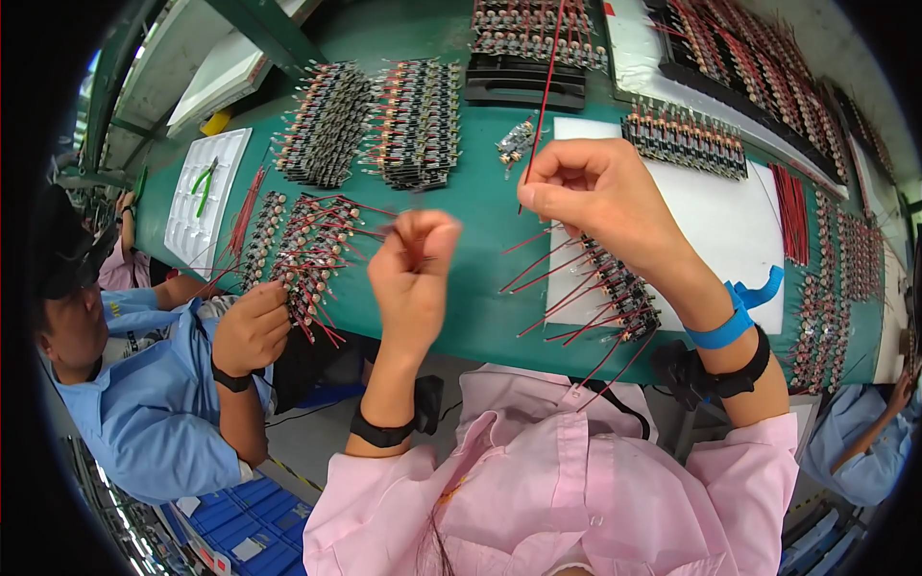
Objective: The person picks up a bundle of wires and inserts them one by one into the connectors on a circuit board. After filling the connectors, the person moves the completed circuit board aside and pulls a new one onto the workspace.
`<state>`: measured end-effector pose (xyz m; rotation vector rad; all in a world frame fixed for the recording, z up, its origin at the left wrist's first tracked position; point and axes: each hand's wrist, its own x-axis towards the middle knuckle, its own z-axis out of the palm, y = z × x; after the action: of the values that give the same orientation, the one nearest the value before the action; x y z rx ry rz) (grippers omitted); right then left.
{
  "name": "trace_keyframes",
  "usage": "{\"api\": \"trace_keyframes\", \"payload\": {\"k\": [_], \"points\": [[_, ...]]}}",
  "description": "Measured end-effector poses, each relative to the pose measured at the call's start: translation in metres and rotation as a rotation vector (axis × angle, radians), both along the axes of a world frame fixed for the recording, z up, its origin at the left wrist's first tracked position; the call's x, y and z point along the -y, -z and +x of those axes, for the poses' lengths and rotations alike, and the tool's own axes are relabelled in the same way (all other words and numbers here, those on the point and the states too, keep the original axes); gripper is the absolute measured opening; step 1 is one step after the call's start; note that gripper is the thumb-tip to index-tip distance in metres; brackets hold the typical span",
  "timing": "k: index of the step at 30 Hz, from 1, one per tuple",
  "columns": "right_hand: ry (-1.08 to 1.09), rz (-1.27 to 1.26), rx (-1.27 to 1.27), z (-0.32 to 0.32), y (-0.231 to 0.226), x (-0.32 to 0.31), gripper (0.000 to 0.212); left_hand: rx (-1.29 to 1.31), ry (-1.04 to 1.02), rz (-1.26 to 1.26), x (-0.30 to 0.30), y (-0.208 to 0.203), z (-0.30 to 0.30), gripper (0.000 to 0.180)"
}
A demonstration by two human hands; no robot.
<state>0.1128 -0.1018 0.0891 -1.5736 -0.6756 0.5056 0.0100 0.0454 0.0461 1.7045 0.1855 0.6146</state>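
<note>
Over the front of the green table, my right hand pinches a red wire between thumb and fingertips. The wire stands up steeply from the pinch. Just below that hand lies a strip of small circuit boards with red wires fanning off to the left, partly on a white foam sheet. My left hand is raised to the left of it, fingers curled together. Motion smears its fingertips, and a small dark thing there is too blurred to name.
Stacked circuit board panels stand at the back left. A black tray is behind, and loose small parts lie near it. Red wire bundles are at the right. Green-handled cutters rest on a white tray. A co-worker's hand is close on the left.
</note>
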Motion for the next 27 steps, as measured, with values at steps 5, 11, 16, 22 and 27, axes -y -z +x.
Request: {"api": "trace_keyframes", "payload": {"k": [5,11,16,22,27], "points": [[-0.042,0.028,-0.012,-0.004,-0.003,-0.005,0.010,-0.037,0.165,-0.022,0.014,-0.018,0.008,0.010],[-0.041,0.011,-0.025,-0.007,-0.008,-0.004,0.007,0.030,0.225,-0.067,0.014,-0.013,0.011,0.010],[-0.053,-0.007,-0.018,-0.008,-0.006,-0.003,0.005,-0.027,0.236,-0.067,0.013,-0.015,0.008,0.009],[-0.078,-0.041,-0.045,-0.009,-0.005,-0.001,0.004,0.002,0.201,-0.048,0.021,-0.017,0.009,0.007],[-0.087,-0.080,-0.013,-0.010,-0.002,-0.001,0.004,-0.037,0.214,-0.010,0.018,-0.016,0.007,0.007]]}}
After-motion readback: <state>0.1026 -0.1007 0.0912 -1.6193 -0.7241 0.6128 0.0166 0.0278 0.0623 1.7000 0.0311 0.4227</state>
